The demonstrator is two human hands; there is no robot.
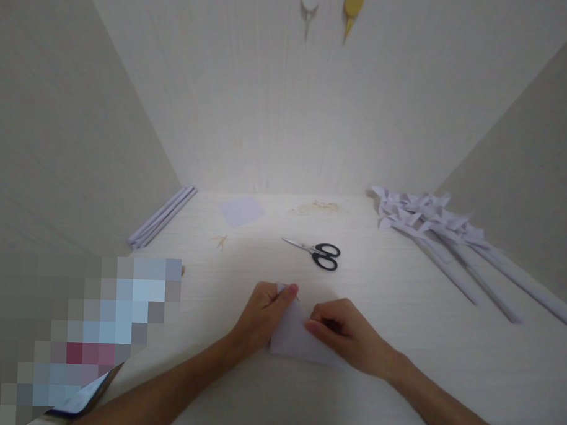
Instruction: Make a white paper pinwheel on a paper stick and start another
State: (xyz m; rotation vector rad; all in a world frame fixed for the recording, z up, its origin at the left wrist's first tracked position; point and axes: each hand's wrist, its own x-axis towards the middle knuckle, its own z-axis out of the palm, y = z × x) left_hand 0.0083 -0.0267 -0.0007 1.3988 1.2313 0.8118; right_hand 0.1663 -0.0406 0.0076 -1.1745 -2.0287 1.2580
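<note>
A piece of white paper (291, 337) is held low over the table in front of me. My left hand (264, 311) grips its upper left corner, thumb on top. At that thumb a thin toothpick-like tip (298, 298) shows faintly. My right hand (342, 329) is closed in a pinch at the paper's right-hand edge, its fingers curled under; what lies exactly between the fingertips is hidden. Just beyond both hands lies a pair of scissors (320, 253) with black handles, blades pointing left.
Paper pinwheels (423, 217) on rolled paper sticks lie at the right. More rolled sticks (163, 217) rest at the left wall. A square paper sheet (241, 211), small thin sticks (325, 206) and a few loose ones (222, 241) lie farther back. A phone (84, 398) is lower left.
</note>
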